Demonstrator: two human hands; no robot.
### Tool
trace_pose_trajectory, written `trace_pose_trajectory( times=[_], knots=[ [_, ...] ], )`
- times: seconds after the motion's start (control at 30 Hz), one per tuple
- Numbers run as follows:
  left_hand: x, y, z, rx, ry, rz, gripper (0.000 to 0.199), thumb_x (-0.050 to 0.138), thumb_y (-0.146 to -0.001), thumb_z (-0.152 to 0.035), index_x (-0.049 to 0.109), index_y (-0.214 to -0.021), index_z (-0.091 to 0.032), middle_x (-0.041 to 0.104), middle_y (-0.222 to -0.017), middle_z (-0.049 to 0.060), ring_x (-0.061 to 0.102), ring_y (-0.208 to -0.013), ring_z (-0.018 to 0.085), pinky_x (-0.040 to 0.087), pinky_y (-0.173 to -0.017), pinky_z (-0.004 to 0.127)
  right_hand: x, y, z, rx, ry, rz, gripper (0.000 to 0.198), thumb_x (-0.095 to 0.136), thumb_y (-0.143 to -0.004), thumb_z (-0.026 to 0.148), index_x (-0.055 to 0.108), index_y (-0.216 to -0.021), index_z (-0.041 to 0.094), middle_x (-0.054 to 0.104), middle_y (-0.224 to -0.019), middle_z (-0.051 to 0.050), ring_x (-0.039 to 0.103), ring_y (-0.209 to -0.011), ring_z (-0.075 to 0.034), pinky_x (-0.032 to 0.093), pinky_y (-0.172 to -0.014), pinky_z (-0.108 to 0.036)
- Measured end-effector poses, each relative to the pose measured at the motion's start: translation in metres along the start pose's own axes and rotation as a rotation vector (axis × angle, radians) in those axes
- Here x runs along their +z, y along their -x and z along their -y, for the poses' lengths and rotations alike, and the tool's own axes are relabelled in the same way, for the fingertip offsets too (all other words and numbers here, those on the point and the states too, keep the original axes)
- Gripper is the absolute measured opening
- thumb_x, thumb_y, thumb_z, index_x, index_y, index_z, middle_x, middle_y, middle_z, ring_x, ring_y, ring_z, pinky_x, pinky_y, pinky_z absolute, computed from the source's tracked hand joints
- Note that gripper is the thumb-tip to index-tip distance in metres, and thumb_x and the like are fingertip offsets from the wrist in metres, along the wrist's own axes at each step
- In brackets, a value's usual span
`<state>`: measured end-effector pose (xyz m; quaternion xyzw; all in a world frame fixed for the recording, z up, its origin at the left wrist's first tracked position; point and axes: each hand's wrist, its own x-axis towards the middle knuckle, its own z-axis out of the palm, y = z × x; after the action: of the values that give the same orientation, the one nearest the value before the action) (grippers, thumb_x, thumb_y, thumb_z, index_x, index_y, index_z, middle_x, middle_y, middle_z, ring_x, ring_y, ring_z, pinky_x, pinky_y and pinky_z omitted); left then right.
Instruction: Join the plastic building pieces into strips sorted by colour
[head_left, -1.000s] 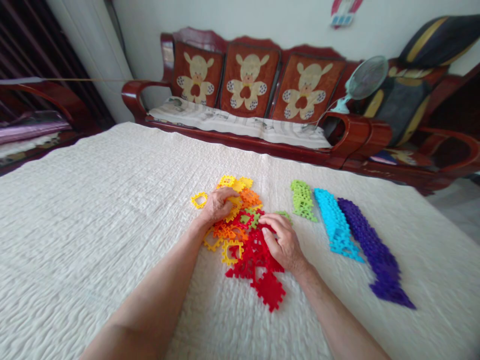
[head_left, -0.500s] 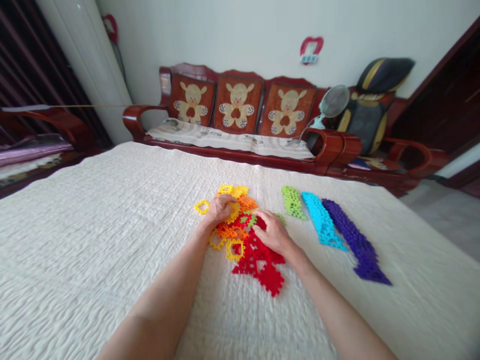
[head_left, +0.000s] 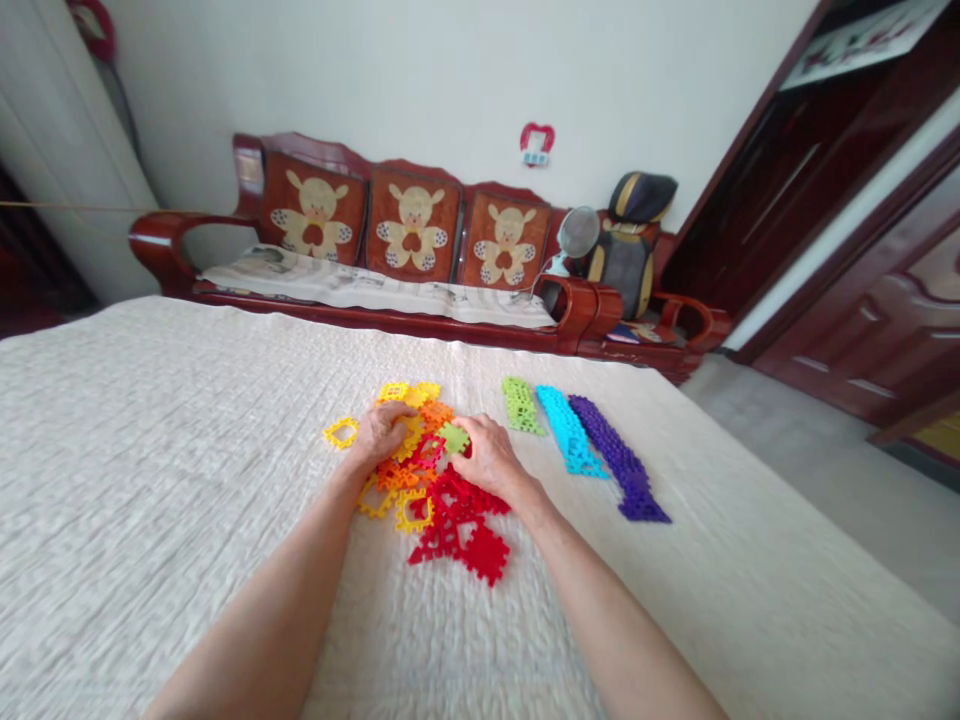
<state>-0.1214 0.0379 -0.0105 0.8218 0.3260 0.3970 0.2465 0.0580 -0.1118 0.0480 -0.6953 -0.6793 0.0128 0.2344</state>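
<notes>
Toothed plastic building tiles lie in a mixed pile on the white quilted cover. My left hand (head_left: 381, 434) is at the pile's left side, fingers curled over a yellow tile (head_left: 409, 438); its fingertips are partly hidden. A green tile (head_left: 453, 438) is pinched between the thumb and fingers of my right hand (head_left: 489, 458), above the pile. Orange tiles (head_left: 405, 474) lie between and below the hands. Red tiles (head_left: 487, 554) spread toward me under my right wrist. One yellow frame tile (head_left: 341, 433) lies apart, left of my left hand.
Right of the pile, rows of green tiles (head_left: 520, 405), light-blue tiles (head_left: 568, 430) and purple tiles (head_left: 619, 455) lie side by side on the quilted cover (head_left: 225, 430). Beyond it stand a wooden sofa (head_left: 180, 240) with bear cushions and a small fan (head_left: 579, 233).
My right hand has lifted a green tile from the pile, showing more of it. My left hand stays on the yellow tiles. The whole view has turned to the right.
</notes>
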Motion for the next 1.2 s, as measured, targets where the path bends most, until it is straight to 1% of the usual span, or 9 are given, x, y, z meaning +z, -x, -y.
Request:
trace_pose_trajectory(
  times=[0.17,0.23,0.33,0.4,0.47,0.57,0.8,1.03,1.2],
  knots=[
    [-0.004,0.001,-0.005,-0.036,-0.006,0.036,0.035,0.047,-0.067,-0.022,0.073,-0.09,-0.022,0.076,-0.1,0.004,0.068,-0.099,0.025,0.051,-0.098,0.042,-0.019,0.02,-0.035,0.09,-0.118,-0.176,0.047,0.063,-0.074,0.017,0.059,-0.12,0.016,0.062,-0.115,-0.013,0.058,-0.11,-0.023,0.046,-0.098,-0.039],
    [-0.004,0.001,-0.005,-0.049,-0.016,0.036,0.036,0.047,-0.067,-0.023,0.073,-0.09,-0.022,0.076,-0.101,0.005,0.068,-0.099,0.025,0.05,-0.098,0.041,-0.026,0.032,-0.05,0.136,-0.132,-0.139,0.046,0.064,-0.073,0.019,0.06,-0.119,0.014,0.063,-0.114,-0.013,0.061,-0.107,-0.023,0.048,-0.096,-0.039],
    [-0.002,0.002,-0.002,-0.048,-0.016,0.031,0.039,0.046,-0.067,-0.024,0.074,-0.093,-0.021,0.076,-0.101,0.004,0.069,-0.099,0.024,0.051,-0.097,0.038,-0.034,0.046,-0.069,0.118,-0.175,-0.037,0.046,0.067,-0.071,0.022,0.062,-0.116,0.015,0.065,-0.113,-0.011,0.063,-0.105,-0.022,0.049,-0.095,-0.037],
    [-0.001,0.002,0.0,-0.04,-0.029,0.018,0.039,0.045,-0.067,-0.025,0.074,-0.094,-0.023,0.076,-0.101,0.003,0.069,-0.099,0.023,0.051,-0.097,0.036,-0.037,0.049,-0.079,0.116,-0.167,-0.064,0.044,0.067,-0.075,0.027,0.062,-0.117,0.016,0.066,-0.115,-0.011,0.064,-0.105,-0.022,0.049,-0.094,-0.037],
    [0.0,0.002,0.001,-0.037,-0.046,0.001,0.039,0.045,-0.067,-0.026,0.075,-0.092,-0.024,0.076,-0.101,0.001,0.068,-0.099,0.023,0.052,-0.096,0.035,-0.036,0.045,-0.088,0.151,-0.064,-0.135,0.04,0.062,-0.08,0.029,0.061,-0.117,0.016,0.066,-0.115,-0.012,0.063,-0.105,-0.022,0.05,-0.093,-0.037],
    [0.0,0.002,-0.001,-0.043,-0.047,0.007,0.04,0.045,-0.066,-0.026,0.075,-0.093,-0.024,0.076,-0.101,0.0,0.068,-0.098,0.023,0.052,-0.095,0.035,-0.029,0.032,-0.1,0.223,0.11,-0.198,0.033,0.056,-0.08,0.019,0.063,-0.113,0.015,0.068,-0.108,-0.014,0.063,-0.104,-0.024,0.049,-0.092,-0.038],
    [-0.002,0.003,-0.001,-0.049,-0.035,0.026,0.041,0.045,-0.065,-0.024,0.074,-0.093,-0.023,0.076,-0.1,0.002,0.069,-0.097,0.023,0.052,-0.096,0.036,-0.01,0.005,-0.127,0.389,0.179,-0.161,0.025,0.054,-0.084,0.016,0.065,-0.105,0.017,0.067,-0.1,-0.016,0.068,-0.085,-0.025,0.051,-0.074,-0.036],
    [0.001,0.002,0.004,-0.033,-0.041,0.031,0.042,0.044,-0.064,-0.023,0.074,-0.093,-0.022,0.076,-0.102,0.002,0.068,-0.099,0.023,0.051,-0.098,0.037,-0.009,-0.001,-0.136,0.344,0.218,-0.159,0.019,0.051,-0.087,0.019,0.066,-0.099,0.019,0.069,-0.083,-0.011,0.067,-0.076,-0.022,0.048,-0.066,-0.031],
    [-0.001,0.003,0.001,-0.053,-0.061,0.04,0.041,0.045,-0.066,-0.022,0.074,-0.096,-0.022,0.075,-0.102,0.003,0.068,-0.1,0.024,0.05,-0.098,0.039,-0.019,0.021,-0.121,0.247,0.269,-0.172,0.019,0.051,-0.08,0.012,0.063,-0.091,0.022,0.068,-0.082,-0.008,0.065,-0.077,-0.02,0.046,-0.067,-0.028]
  ],
)
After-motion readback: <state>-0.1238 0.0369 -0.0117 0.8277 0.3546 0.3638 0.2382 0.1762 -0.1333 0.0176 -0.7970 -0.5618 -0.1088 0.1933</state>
